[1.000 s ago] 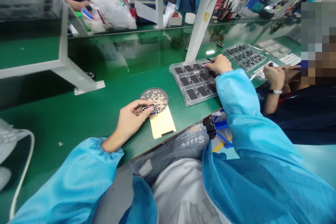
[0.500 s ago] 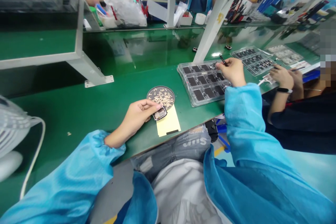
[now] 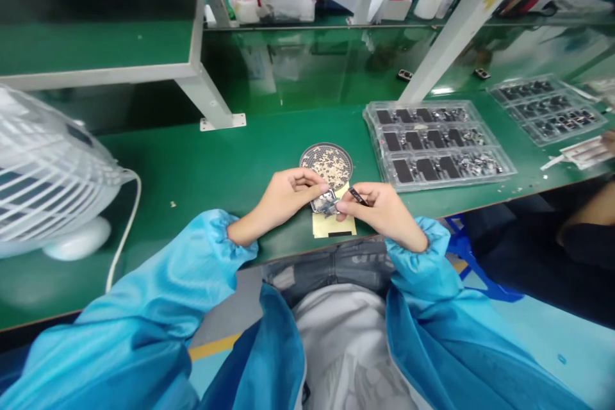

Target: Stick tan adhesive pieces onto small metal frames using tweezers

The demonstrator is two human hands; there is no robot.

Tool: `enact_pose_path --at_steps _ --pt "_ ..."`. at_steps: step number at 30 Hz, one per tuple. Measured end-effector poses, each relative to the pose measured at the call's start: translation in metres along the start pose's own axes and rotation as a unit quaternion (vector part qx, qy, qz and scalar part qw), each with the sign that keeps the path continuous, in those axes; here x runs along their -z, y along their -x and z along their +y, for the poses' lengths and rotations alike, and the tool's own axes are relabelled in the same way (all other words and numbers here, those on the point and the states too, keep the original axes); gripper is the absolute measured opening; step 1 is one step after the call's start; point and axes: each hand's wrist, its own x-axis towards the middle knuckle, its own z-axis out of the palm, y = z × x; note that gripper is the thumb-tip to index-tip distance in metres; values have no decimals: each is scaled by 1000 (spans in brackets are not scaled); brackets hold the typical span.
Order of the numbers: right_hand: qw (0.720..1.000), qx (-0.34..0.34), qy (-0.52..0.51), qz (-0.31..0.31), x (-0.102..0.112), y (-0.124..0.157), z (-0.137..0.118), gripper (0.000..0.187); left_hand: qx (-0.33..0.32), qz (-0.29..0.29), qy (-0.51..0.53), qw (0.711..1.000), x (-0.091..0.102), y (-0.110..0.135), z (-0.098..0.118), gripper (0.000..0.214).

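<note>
My left hand (image 3: 288, 195) pinches a small rectangular metal-framed part (image 3: 323, 202) just above a yellow sheet (image 3: 334, 224) at the near edge of the green bench. My right hand (image 3: 379, 208) is closed round thin dark tweezers (image 3: 358, 196), whose tip meets the part. Both hands touch at the part. Just behind them lies a round mesh dish (image 3: 327, 161) of tiny pieces. A clear tray (image 3: 435, 144) of dark rectangular parts sits to the right, away from both hands.
A white desk fan (image 3: 45, 170) with its cable stands at the left. A white shelf bracket (image 3: 211, 99) and a slanted post (image 3: 446, 38) rise from the bench. More trays (image 3: 548, 106) lie far right, next to a co-worker's arm (image 3: 590, 205).
My right hand has left the clear tray and come back to the left hand with the tweezers. The view has swung left and down, bringing the fan into sight.
</note>
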Motion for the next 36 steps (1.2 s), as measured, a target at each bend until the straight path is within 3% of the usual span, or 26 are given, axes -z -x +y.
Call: enact_pose_path --at_steps 3,8,13,18,24,36 --pt "999 4 24 34 -8 -7 6 40 -14 6 -1 1000 1 -1 -4 37" --pt "993 84 51 72 -11 -11 14 34 -33 11 1 999 2 0 -8 38" --pt "995 49 31 83 -11 -13 19 35 -43 8 16 999 0 6 0 35" --pt "988 79 -23 132 -9 -15 21 35 -70 -57 39 995 0 9 6 37" --pt "981 87 -46 167 -9 -17 26 33 -124 -89 -83 985 1 9 -6 57" --pt "982 76 -40 167 -13 -17 21 35 -268 -35 -191 944 -3 10 -8 44"
